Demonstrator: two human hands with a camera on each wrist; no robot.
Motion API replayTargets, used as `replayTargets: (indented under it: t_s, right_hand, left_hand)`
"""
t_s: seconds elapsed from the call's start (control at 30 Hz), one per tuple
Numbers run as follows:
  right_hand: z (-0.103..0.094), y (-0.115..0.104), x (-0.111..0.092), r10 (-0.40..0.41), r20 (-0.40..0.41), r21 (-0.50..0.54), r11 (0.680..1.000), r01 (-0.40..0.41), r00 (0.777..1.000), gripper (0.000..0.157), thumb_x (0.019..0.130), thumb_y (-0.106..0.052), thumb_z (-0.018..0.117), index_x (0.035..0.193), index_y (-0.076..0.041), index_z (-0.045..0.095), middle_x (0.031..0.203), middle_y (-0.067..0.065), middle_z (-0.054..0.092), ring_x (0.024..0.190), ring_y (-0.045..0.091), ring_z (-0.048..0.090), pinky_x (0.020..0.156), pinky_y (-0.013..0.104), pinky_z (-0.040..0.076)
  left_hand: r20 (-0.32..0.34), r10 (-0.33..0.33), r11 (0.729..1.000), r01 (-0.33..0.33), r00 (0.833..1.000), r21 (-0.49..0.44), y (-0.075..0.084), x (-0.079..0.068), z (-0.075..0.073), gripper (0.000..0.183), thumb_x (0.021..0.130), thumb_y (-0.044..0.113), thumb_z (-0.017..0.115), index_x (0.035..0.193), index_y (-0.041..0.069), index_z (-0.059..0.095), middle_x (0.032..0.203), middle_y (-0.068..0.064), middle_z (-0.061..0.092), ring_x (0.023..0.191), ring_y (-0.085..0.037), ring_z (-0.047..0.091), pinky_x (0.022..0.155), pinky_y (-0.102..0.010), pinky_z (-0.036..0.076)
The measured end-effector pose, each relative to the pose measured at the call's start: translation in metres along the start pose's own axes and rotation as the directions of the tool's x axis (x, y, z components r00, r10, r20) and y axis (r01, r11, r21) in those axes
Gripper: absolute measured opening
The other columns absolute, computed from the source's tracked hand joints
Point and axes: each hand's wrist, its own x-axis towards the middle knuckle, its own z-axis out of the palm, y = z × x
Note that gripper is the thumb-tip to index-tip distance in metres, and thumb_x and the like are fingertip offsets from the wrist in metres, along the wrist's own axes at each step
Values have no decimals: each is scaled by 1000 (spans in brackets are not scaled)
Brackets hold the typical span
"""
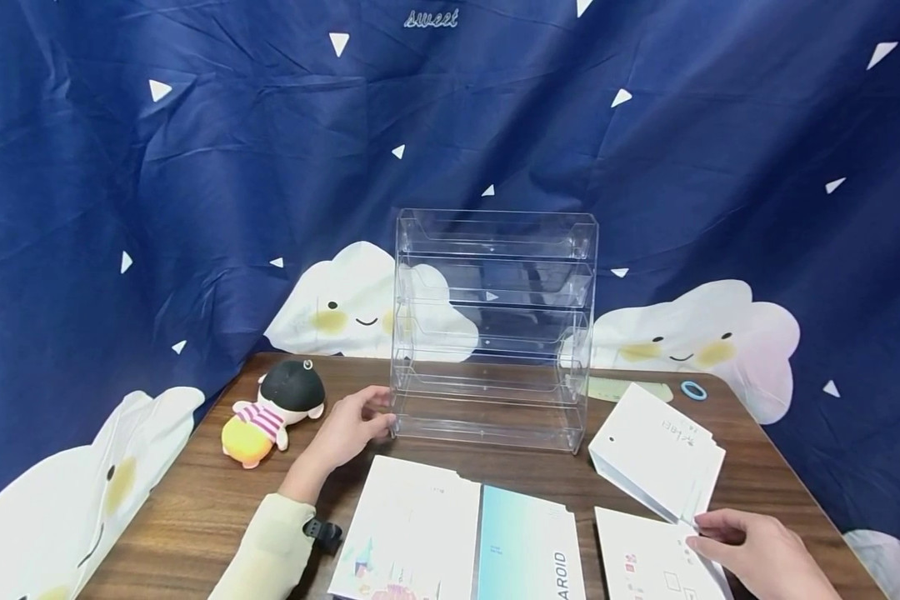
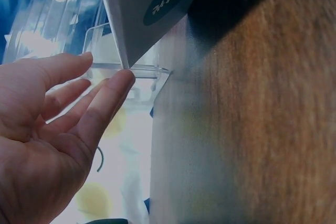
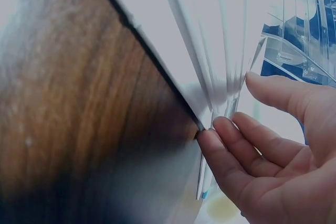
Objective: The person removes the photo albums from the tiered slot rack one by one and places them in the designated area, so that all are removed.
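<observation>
My left hand (image 1: pixel 356 425) is at the lower left side of a clear plastic tiered rack (image 1: pixel 487 432), its fingertips touching the side panel. In the left wrist view the fingers are gently bent, with a gap between thumb and forefinger. On the right, my right hand (image 1: pixel 765 550) pinches the upper right corner of a white album (image 1: pixel 637 550) with small red prints. The right wrist view shows its fanned white pages (image 3: pixel 205 35) between thumb and fingertips. Just behind it, another white album (image 1: pixel 656 450) lies at an angle, its near corner close to the fingertips.
A white album (image 1: pixel 420 517) and a blue-white album (image 1: pixel 528 533) lie side by side at the front. Left of the rack lies a plush doll (image 1: pixel 270 417). A pale green sheet (image 1: pixel 622 389) and a blue ring (image 1: pixel 693 390) lie at the back right, before a blue curtain (image 1: pixel 487 100).
</observation>
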Motion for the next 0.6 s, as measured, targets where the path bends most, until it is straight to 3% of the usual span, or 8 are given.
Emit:
replayTargets:
  t_s: [0.23, 0.4, 0.6]
  right_hand:
    - [2, 0, 1, -9, -38, 19, 1000, 10, 999, 59, 95, -43, 88, 128, 4, 78, 107, 7, 86, 97, 20, 79, 90, 55, 64]
    - [3, -1, 0, -33, -50, 10, 999, 33, 998, 53, 97, -41, 87, 127, 2, 79, 108, 5, 86, 97, 17, 79, 88, 47, 64]
    - [4, -4, 0, -66, -64, -5, 998, 66, 996, 51, 97, -44, 87, 126, -3, 81, 109, 3, 86, 100, 19, 80, 92, 50, 63]
  left_hand:
    - [1, -4, 1000, 4, 1000, 3, 1, 1, -1, 48, 105, 11, 78, 151, 5, 65, 134, -15, 77, 107, -21, 78, 88, -34, 68]
    - [2, -4, 1000, 4, 1000, 2, 1, 1, 0, 48, 105, 10, 78, 151, 4, 65, 134, -15, 77, 107, -21, 78, 86, -32, 68]
    - [2, 3, 1000, -3, 1000, 9, 1, 0, 1, 47, 105, 10, 78, 151, 4, 65, 134, -15, 77, 107, -21, 78, 86, -33, 68]
